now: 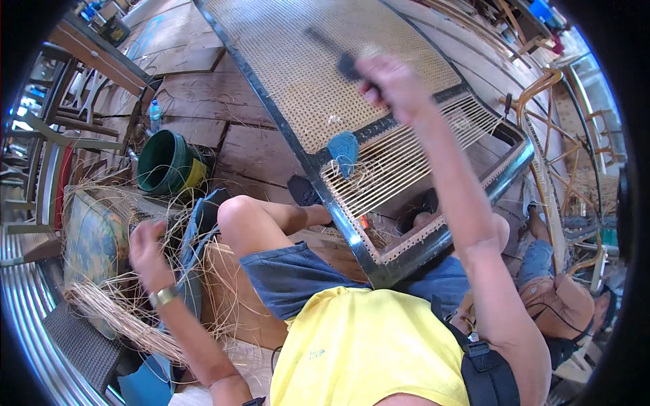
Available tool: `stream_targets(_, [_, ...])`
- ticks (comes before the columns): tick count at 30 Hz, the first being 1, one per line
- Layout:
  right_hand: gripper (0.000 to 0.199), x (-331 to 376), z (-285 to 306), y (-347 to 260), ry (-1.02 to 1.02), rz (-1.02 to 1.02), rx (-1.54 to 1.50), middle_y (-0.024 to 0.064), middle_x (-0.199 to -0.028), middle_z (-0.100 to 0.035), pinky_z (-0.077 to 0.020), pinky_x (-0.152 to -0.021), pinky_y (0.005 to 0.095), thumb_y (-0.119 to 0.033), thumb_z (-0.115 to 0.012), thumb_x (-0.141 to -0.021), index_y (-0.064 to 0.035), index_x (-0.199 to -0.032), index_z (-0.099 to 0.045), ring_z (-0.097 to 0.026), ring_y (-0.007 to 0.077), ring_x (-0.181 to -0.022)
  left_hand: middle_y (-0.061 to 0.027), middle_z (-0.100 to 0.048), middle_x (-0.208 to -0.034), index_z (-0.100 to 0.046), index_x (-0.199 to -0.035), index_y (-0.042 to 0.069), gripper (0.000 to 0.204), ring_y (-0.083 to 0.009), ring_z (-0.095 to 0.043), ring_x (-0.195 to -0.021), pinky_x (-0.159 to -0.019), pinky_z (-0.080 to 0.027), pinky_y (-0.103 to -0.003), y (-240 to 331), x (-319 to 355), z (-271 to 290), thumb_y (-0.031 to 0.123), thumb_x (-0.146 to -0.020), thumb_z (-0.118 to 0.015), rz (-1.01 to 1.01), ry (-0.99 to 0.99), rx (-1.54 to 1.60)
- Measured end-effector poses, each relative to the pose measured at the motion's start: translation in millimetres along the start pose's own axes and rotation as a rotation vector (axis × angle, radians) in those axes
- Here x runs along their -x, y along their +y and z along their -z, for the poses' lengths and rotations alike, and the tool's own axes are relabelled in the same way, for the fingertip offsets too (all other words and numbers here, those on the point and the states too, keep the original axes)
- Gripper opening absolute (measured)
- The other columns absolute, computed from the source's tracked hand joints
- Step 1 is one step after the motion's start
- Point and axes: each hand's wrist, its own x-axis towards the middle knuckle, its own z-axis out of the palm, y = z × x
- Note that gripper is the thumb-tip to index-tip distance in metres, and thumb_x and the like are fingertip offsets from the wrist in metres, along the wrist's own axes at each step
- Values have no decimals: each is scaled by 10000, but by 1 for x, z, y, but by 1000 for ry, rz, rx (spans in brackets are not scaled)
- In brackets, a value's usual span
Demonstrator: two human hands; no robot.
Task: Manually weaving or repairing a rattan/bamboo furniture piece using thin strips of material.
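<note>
Our right hand [393,84], upper middle, squeezed a dark tool [342,61] over the woven frame [325,88]. Our left hand [149,247], lower left, pinched cane strands [115,304]. We judged pulling single strands slowly worked best.

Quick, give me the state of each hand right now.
Left hand: down among loose cane strands; grip cannot be told.
Right hand: raised, closed on a dark tool.

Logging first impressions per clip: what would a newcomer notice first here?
The big metal frame with woven cane panel slants across the centre, resting by the person's knees. The right hand is raised over it, its grip closed on a dark tool. At lower left, the left hand reaches into a bundle of loose cane strands.
</note>
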Motion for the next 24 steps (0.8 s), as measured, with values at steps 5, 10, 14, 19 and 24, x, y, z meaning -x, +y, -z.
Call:
stream_targets(5, [212, 52, -106, 60, -313, -171, -358, 0, -714, -536, -410, -412, 238, -279, -567, -1022, -91, -938, -519, -575, 100, -497, -144, -659, -1026, -583, -1202, 25, 304, -245, -686, -912, -805, -586, -348, 40, 37, -150, 101, -930, -694, 195, -483, 641])
stream_targets(10, [180, 73, -139, 93, -180, -313, -474, 71, -766, -643, -373, -401, 233, -276, -488, -1057, -115, -976, -489, -542, 111, -474, -82, -731, -990, -625, -1078, 97, 139, -163, -715, -878, -649, -540, -241, 37, 46, -195, 137, -953, -671, 233, -520, 697])
stream_targets(14, [185, 70, -119, 96, -239, -372, -359, 118, -738, -656, -355, -381, 222, -287, -456, -1067, -112, -1010, -468, -523, 112, -447, -81, -727, -965, -625, -1072, 81, 139, -135, -694, -787, -588, -508, -224, 32, 25, -181, 178, -974, -645, 209, -502, 538])
stream_targets(19, [216, 84, -59, 71, -312, -316, 22, 75, -715, -643, -357, -387, 185, -302, -459, -1066, -108, -975, -479, -512, 62, -452, -56, -704, -826, -654, -932, 85, 67, -135, -661, -695, -590, -511, -239, 24, -97, -120, 150, -951, -657, -101, -191, 413])
stream_targets(24, [208, 84, -22, 77, -287, -307, 86, 34, -683, -613, -346, -396, 174, -295, -470, -1064, -119, -957, -490, -491, 47, -466, -92, -682, -857, -652, -919, 34, 222, -162, -642, -703, -603, -546, -238, 25, -285, 24, 231, -1000, -592, -178, 168, 896])
